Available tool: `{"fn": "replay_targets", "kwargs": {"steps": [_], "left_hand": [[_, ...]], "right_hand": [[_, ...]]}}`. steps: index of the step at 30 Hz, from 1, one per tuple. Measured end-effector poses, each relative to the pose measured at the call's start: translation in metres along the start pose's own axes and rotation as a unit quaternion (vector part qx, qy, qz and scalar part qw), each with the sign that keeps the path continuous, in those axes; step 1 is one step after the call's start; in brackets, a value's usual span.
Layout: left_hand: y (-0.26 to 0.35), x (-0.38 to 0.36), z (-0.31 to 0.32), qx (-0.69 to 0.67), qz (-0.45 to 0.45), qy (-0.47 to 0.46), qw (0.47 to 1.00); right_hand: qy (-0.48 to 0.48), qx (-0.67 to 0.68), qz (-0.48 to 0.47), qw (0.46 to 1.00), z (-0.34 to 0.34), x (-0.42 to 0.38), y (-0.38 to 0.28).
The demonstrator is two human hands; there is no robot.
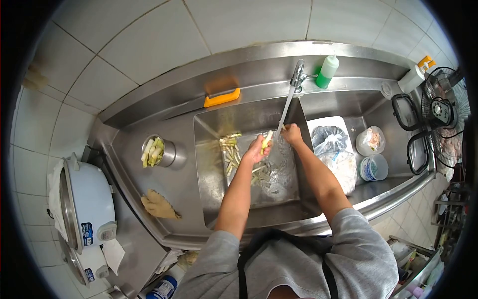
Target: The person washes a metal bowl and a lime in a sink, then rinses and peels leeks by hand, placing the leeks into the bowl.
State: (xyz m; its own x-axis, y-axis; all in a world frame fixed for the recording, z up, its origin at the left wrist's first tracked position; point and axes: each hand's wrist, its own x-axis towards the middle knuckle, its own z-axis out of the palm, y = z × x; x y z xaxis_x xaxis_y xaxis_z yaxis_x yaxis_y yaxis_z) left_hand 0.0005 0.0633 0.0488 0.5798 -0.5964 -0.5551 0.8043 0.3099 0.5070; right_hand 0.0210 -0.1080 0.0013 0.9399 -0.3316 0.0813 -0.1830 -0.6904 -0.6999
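Note:
My left hand [256, 151] is closed around a short pale yellow-green vegetable stalk [267, 141], held over the sink basin [209, 164]. To its right, my right hand [292, 134] has curled fingers beside the running stream of water [285, 112]; what they hold, if anything, is too small to make out. Below both hands, several cut stalks [232, 154] lie in water on the basin's floor. The chrome faucet [298, 75] stands at the basin's back edge. Further left, a metal pot [170, 152] holds more of the pale stalks.
A knife with an orange handle [222, 98] lies behind the basin. A tan glove [159, 204] rests on the left counter, near a rice cooker [92, 189]. At right are a green soap bottle [327, 72], bagged items [331, 139], plastic tubs [373, 168] and a fan [442, 110].

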Motion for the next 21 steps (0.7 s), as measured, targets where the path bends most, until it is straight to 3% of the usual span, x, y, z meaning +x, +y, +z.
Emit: {"fn": "replay_targets", "kwargs": {"steps": [1,2,3,4,7,9,11,14,16,18,19,21], "left_hand": [[0.003,-0.001,0.004,0.016,0.004,0.008,1.000],[0.004,-0.001,0.007,0.031,0.007,0.016,0.999],[0.004,0.002,0.013,0.031,0.007,0.014,0.999],[0.002,0.006,0.019,0.053,0.003,0.032,0.998],[0.002,0.008,0.032,0.125,0.007,0.085,0.989],[0.003,0.009,0.033,0.174,0.018,0.118,0.977],[0.001,0.012,0.026,0.367,0.018,0.187,0.911],[-0.011,0.018,0.010,0.299,-0.008,0.228,0.927],[-0.028,0.028,-0.004,0.335,0.043,0.266,0.903],[-0.033,0.026,-0.005,0.269,0.136,0.299,0.905],[-0.026,0.022,-0.007,0.201,0.070,0.267,0.940],[-0.019,0.027,-0.006,0.136,0.085,0.262,0.952]], "right_hand": [[-0.114,0.148,0.094,0.978,-0.011,-0.002,-0.015],[-0.222,0.289,0.185,0.913,-0.023,-0.007,-0.031],[-0.264,0.289,0.188,0.901,-0.037,-0.013,-0.049],[-0.264,0.288,0.190,0.901,-0.036,-0.013,-0.051],[-0.296,0.434,0.209,0.825,-0.031,-0.009,-0.049],[-0.291,0.395,0.225,0.842,-0.032,-0.005,-0.046],[-0.288,0.355,0.240,0.856,-0.030,-0.006,-0.047],[-0.220,0.358,0.188,0.888,-0.022,-0.010,-0.051],[-0.185,0.331,0.195,0.905,-0.014,-0.011,-0.053],[-0.212,0.320,0.216,0.898,-0.017,-0.012,-0.055],[-0.204,0.354,0.251,0.878,-0.016,-0.015,-0.058],[-0.197,0.385,0.285,0.856,-0.005,-0.020,-0.050]]}}
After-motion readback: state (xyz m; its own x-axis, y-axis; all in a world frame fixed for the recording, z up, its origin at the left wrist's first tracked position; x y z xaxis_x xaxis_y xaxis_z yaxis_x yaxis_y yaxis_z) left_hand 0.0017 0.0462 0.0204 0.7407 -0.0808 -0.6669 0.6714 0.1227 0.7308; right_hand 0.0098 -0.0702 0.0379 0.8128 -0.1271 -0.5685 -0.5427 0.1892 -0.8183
